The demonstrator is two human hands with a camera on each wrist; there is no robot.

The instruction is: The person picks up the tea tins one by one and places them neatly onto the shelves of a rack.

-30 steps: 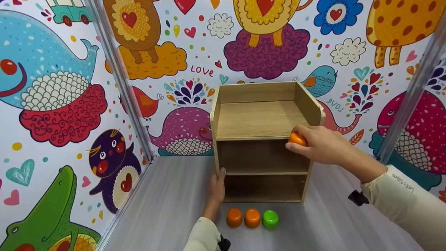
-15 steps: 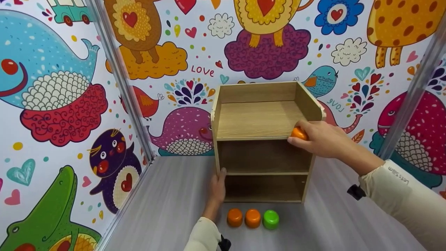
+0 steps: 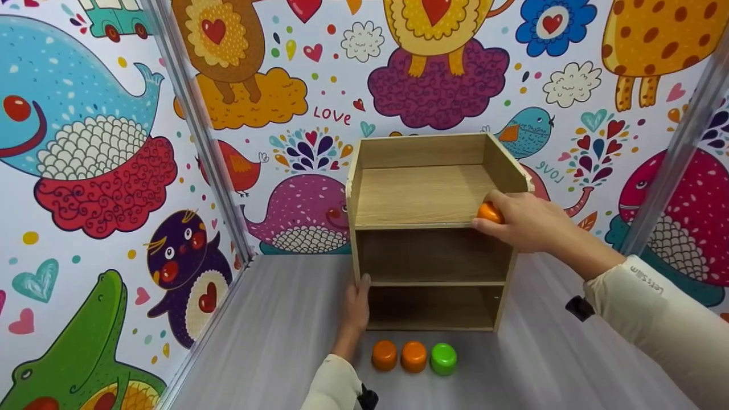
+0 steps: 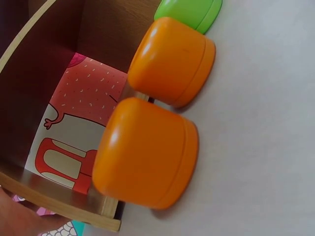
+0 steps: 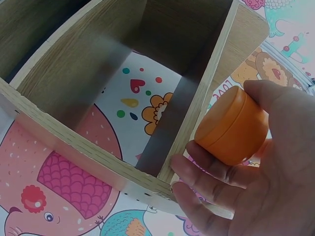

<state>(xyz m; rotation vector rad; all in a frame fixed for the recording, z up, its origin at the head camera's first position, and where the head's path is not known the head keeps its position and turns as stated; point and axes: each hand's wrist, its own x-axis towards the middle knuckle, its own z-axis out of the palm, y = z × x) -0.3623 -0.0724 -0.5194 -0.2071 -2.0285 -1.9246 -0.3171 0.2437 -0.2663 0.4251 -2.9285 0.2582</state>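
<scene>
My right hand [image 3: 527,219] pinches a small orange rounded cylinder [image 5: 231,128] between thumb and fingers, at the front right edge of the top shelf. In the right wrist view some fingertips lie right at the wooden edge. My left hand [image 3: 356,307] rests against the outer left side of the wooden shelf unit [image 3: 424,196], low down, its thumb at the front edge. In front of the unit stand two more orange cylinders [image 3: 384,355] and a green one [image 3: 443,359], in a row on the table.
The grey table [image 3: 273,319] reaches to walls printed with cartoon animals [image 3: 307,213]. Metal posts [image 3: 199,125] mark the corners. The unit has an open top tray and two compartments [image 3: 433,256] below it.
My right hand has risen slightly with the orange cylinder, from just below the top shelf's front edge to about its level. The left hand and the row of cylinders stay put.
</scene>
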